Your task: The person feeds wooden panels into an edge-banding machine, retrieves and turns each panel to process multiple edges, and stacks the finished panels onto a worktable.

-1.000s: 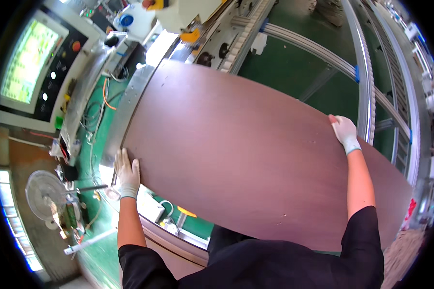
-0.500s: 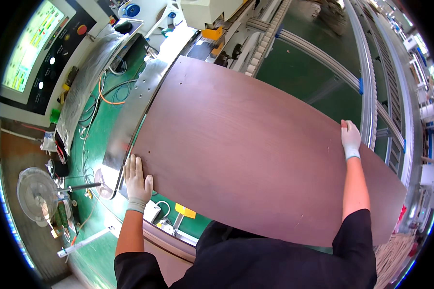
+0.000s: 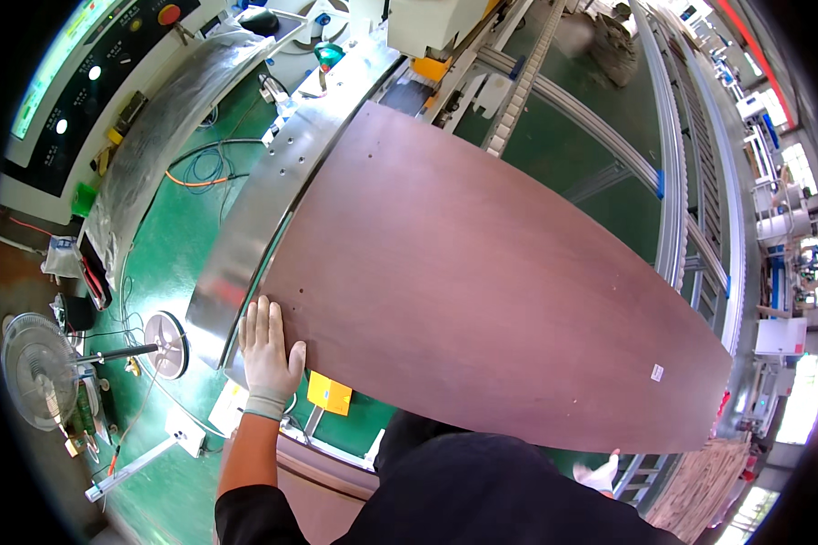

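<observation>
A large brown flat panel (image 3: 482, 282) lies slanted across the view, with small holes near its left end and a small white label (image 3: 656, 372) toward its right end. My left hand (image 3: 268, 354), in a pale glove, rests flat at the panel's near left corner, fingers stretched and thumb apart. Along that end runs a shiny metal guide plate (image 3: 245, 236). Just off the panel's near edge, at the right, is my gloved right hand (image 3: 596, 474). Its fingers look spread, and its forearm is hidden behind my dark clothing.
A machine head (image 3: 432, 27) stands beyond the panel's far left corner. Roller conveyor rails (image 3: 668, 163) run along the far right side. At the left are a control panel (image 3: 73, 109) and a fan (image 3: 38, 372). A yellow block (image 3: 329, 392) sits below the panel's near edge.
My right hand has left the panel's far right edge and come down to the near edge, exposing the white label. My left hand stays at the left corner. The view has shifted.
</observation>
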Demonstrator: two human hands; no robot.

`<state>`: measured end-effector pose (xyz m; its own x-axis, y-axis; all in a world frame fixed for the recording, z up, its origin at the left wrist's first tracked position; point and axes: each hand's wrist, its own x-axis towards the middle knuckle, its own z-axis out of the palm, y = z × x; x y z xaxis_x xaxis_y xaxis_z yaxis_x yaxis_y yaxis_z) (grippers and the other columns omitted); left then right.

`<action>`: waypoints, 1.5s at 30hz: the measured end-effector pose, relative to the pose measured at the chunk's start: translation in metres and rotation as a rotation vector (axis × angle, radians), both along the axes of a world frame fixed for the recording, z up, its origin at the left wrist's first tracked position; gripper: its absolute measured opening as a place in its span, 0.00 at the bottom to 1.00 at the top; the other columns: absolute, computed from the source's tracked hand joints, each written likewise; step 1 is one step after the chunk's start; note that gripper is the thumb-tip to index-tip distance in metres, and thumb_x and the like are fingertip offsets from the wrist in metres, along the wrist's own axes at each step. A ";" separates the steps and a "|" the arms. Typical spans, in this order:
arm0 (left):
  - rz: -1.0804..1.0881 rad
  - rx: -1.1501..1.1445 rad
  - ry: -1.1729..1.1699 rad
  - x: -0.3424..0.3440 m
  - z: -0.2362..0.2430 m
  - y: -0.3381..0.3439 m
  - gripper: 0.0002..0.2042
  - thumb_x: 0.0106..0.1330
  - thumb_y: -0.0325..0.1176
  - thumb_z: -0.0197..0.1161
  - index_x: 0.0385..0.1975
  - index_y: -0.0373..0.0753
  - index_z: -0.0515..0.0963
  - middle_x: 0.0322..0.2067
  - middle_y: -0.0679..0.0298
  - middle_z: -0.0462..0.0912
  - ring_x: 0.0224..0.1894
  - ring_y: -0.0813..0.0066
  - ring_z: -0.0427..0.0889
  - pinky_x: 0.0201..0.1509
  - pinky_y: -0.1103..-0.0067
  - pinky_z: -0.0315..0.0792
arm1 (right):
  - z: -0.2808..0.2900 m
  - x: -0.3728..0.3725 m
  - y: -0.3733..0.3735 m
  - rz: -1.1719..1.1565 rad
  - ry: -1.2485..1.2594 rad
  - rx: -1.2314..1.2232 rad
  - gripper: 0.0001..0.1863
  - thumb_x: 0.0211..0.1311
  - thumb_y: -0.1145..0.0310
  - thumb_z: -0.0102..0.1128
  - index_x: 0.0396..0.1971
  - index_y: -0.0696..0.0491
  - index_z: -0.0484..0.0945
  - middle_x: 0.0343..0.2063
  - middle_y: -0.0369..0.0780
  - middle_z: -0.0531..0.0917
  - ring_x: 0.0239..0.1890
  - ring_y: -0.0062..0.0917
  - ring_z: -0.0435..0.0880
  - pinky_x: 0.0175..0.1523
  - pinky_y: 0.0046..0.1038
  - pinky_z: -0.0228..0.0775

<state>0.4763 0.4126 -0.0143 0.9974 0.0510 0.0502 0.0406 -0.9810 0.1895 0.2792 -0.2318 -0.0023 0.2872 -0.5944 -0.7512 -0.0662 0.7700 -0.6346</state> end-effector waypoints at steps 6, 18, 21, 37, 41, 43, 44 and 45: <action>0.014 0.013 0.020 0.017 -0.001 -0.006 0.33 0.58 0.39 0.52 0.64 0.29 0.62 0.67 0.44 0.60 0.71 0.43 0.55 0.74 0.52 0.43 | -0.021 0.048 -0.013 0.078 0.116 0.119 0.36 0.69 0.33 0.31 0.63 0.42 0.68 0.61 0.33 0.72 0.62 0.33 0.70 0.64 0.42 0.64; 0.021 -0.009 0.086 0.046 -0.006 -0.007 0.33 0.59 0.40 0.49 0.63 0.27 0.61 0.67 0.41 0.59 0.70 0.38 0.55 0.72 0.45 0.40 | -0.012 0.084 0.001 -0.008 0.355 0.013 0.39 0.68 0.32 0.22 0.61 0.42 0.72 0.59 0.33 0.76 0.60 0.34 0.73 0.62 0.44 0.66; 0.040 -0.007 0.173 0.064 -0.001 -0.008 0.33 0.63 0.41 0.45 0.67 0.28 0.56 0.69 0.40 0.56 0.72 0.38 0.52 0.74 0.48 0.37 | -0.010 0.095 0.010 -0.009 0.305 0.022 0.39 0.68 0.32 0.22 0.60 0.43 0.72 0.58 0.34 0.76 0.59 0.34 0.74 0.62 0.45 0.66; 0.032 0.027 0.135 0.149 -0.004 -0.039 0.33 0.62 0.43 0.45 0.64 0.27 0.60 0.66 0.38 0.59 0.69 0.37 0.55 0.72 0.45 0.40 | -0.012 0.177 -0.021 -0.089 0.212 -0.008 0.38 0.70 0.34 0.23 0.63 0.44 0.69 0.61 0.36 0.73 0.62 0.37 0.71 0.65 0.47 0.63; 0.040 0.027 0.092 0.184 0.001 -0.052 0.33 0.59 0.41 0.48 0.64 0.28 0.61 0.67 0.42 0.60 0.70 0.39 0.55 0.73 0.48 0.39 | -0.015 0.217 -0.035 -0.098 0.230 0.043 0.38 0.70 0.35 0.20 0.64 0.43 0.68 0.62 0.34 0.73 0.65 0.35 0.69 0.67 0.47 0.60; 0.050 0.028 0.077 0.203 0.002 -0.058 0.32 0.59 0.41 0.48 0.63 0.29 0.63 0.67 0.43 0.60 0.71 0.42 0.55 0.74 0.51 0.39 | -0.015 0.237 -0.041 -0.063 0.240 0.050 0.38 0.70 0.35 0.20 0.64 0.42 0.68 0.62 0.34 0.72 0.65 0.34 0.68 0.68 0.47 0.60; 0.058 0.046 0.049 0.213 0.001 -0.062 0.31 0.60 0.40 0.49 0.63 0.30 0.63 0.67 0.46 0.61 0.71 0.46 0.56 0.75 0.55 0.39 | -0.017 0.248 -0.044 -0.042 0.252 0.053 0.38 0.70 0.35 0.19 0.64 0.42 0.68 0.63 0.34 0.72 0.65 0.34 0.68 0.68 0.46 0.59; 0.062 0.042 0.046 0.229 -0.003 -0.070 0.31 0.60 0.40 0.49 0.63 0.30 0.63 0.67 0.46 0.61 0.71 0.46 0.56 0.75 0.55 0.39 | -0.017 0.255 -0.052 -0.038 0.249 0.049 0.38 0.70 0.35 0.19 0.64 0.42 0.68 0.63 0.34 0.72 0.65 0.34 0.68 0.68 0.46 0.59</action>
<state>0.7050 0.3429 -0.0176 0.9937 0.1118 0.0075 0.1095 -0.9833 0.1452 0.5342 -0.2842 -0.0197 0.0676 -0.5624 -0.8241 -0.1862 0.8044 -0.5642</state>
